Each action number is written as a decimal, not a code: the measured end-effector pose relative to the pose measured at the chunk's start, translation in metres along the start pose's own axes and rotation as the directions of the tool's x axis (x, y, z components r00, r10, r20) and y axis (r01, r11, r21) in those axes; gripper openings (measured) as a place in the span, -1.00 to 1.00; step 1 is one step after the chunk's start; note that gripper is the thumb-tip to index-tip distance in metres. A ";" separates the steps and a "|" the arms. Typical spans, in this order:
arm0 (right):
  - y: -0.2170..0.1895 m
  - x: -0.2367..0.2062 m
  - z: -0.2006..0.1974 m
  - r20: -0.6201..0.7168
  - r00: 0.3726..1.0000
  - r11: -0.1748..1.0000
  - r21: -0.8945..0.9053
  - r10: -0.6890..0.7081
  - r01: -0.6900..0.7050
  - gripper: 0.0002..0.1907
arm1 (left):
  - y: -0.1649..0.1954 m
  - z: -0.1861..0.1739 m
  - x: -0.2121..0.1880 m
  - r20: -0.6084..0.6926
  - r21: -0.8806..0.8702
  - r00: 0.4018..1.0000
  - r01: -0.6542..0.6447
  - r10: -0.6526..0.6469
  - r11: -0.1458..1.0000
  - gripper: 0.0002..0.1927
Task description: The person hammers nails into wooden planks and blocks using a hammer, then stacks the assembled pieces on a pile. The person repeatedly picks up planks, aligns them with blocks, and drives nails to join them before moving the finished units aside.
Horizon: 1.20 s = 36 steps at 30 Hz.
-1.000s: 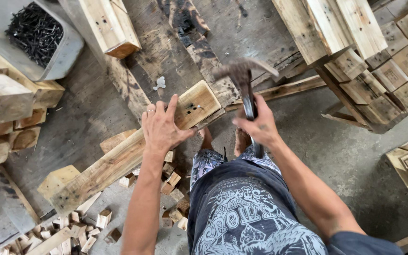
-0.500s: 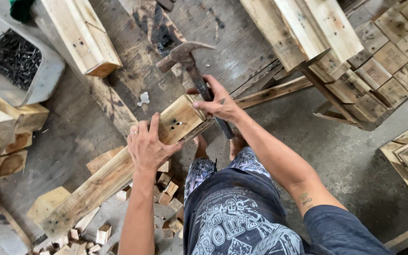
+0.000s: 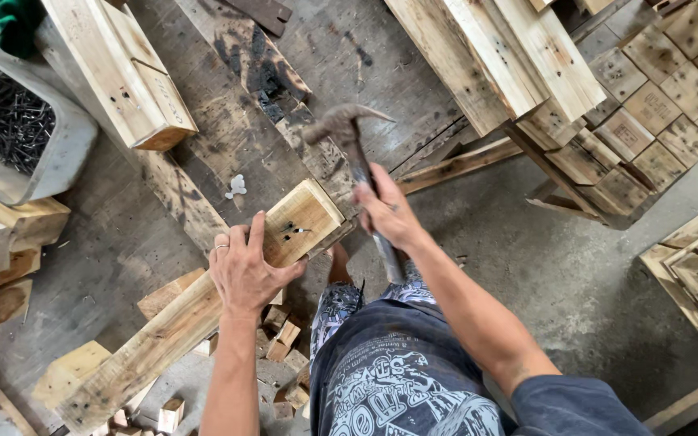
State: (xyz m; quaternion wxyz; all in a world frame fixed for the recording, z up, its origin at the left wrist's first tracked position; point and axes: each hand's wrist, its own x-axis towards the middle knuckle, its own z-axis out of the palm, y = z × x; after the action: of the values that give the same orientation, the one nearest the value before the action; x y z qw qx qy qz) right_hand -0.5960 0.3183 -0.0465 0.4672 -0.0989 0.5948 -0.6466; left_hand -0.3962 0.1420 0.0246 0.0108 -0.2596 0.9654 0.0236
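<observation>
Hammer raised higher; right hand fingers wrapped on handle; left hand flat, fingers spread, on one plank

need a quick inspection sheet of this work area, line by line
surface: grey concrete floor, dusty, with scorched old boards laid across it
job's things: long wooden plank, nails standing in its end; claw hammer raised above it
clutter: small wood offcuts beneath the plank; grey tub of dark nails at upper left
grippers: left hand flat on the plank near the nails; right hand gripping the hammer handle
cables: nothing seen
surroundings: stacked planks and rows of square wood blocks at upper right, more blocks along the left edge
</observation>
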 end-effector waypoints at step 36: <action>-0.119 -0.155 -0.016 0.202 0.753 0.540 -0.584 -0.626 0.606 -0.86 | -0.002 0.013 -0.008 -0.053 -0.102 0.999 0.003 -0.008 0.995 0.26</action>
State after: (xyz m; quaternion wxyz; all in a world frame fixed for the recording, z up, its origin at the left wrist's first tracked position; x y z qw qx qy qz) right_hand -0.5805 0.4236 0.1175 0.1413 -0.4379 0.7057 -0.5388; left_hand -0.3881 0.1453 0.0122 -0.0281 -0.2630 0.9621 0.0660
